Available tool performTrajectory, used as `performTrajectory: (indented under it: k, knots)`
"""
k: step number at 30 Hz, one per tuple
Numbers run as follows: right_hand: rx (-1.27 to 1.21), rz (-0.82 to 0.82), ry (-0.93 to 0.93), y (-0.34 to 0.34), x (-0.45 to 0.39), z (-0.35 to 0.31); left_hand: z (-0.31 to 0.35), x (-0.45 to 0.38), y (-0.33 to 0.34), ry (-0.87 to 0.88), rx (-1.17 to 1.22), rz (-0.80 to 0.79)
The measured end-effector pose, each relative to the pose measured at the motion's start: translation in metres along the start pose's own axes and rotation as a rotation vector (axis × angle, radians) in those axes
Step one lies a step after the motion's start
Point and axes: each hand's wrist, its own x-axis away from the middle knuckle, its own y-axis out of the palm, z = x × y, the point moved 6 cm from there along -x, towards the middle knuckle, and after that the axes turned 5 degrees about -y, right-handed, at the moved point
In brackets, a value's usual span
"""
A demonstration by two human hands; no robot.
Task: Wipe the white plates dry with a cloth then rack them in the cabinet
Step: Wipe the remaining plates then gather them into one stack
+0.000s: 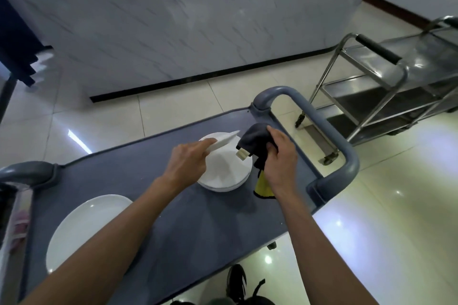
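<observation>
Blank cloth (pixel 255 142) tag (pixel 241 154), unreadable

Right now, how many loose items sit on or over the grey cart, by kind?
Lifted white plate in left hand: 1
Stack of white plates: 1, count unclear
Large white plate: 1
Grey-and-yellow cloth in right hand: 1
Total: 4

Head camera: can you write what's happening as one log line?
left hand: lifting top plate off stack | right hand: gripping cloth | big plate: waiting on cart
</observation>
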Motion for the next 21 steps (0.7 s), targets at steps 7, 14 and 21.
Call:
performTrajectory:
  k: [7,14,21]
  knots:
    - [-0.031,0.018,0.024,-0.009,-0.005,0.017,0.009,0.001,0.025,0.105,-0.108,0.019]
    - [-0.015,-0.002,0.034,-0.015,-0.012,0.034,0.009,0.012,0.052,0.135,-0.112,-0.063]
    - [-0.055,-0.036,0.020,-0.011,-0.017,0.039,0.020,0.031,0.070,0.228,-0.128,-0.118]
